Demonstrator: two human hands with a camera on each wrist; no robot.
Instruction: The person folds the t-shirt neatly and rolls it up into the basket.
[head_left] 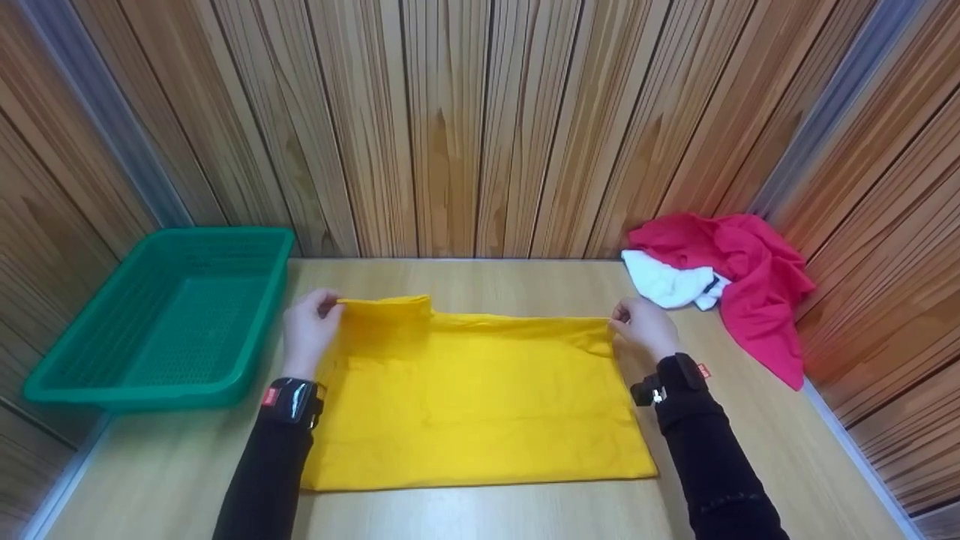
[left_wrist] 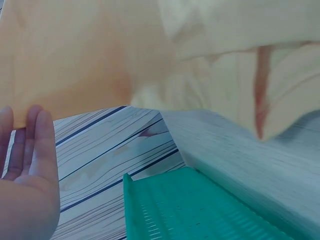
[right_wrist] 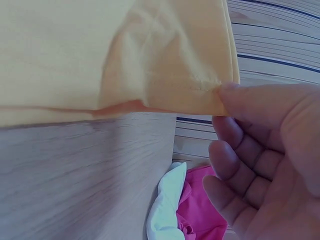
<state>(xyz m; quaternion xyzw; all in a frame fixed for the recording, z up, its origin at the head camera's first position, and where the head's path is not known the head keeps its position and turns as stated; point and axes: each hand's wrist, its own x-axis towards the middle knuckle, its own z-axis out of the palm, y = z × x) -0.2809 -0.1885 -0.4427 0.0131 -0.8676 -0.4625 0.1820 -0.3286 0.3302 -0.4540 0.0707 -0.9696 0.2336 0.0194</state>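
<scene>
Yellow cloth [head_left: 487, 405]: on the table [head_left: 480, 517] between the hands, far edge stepped.
Left hand [head_left: 309, 334]: thumb and fingers clamped on its far-left corner.
Right hand [head_left: 646, 326]: thumb and forefinger clamped on its far-right corner.
Possible fault: skewed layers, from uneven pull between corners.
Surroundings: green basket [head_left: 142, 395] left; red cloth [head_left: 765, 285], white cloth [head_left: 664, 281] right.

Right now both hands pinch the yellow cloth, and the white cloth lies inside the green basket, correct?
No: the head view shows the white cloth beside the red cloth, not in the green basket. Left hand and right hand do pinch the yellow cloth.
</scene>
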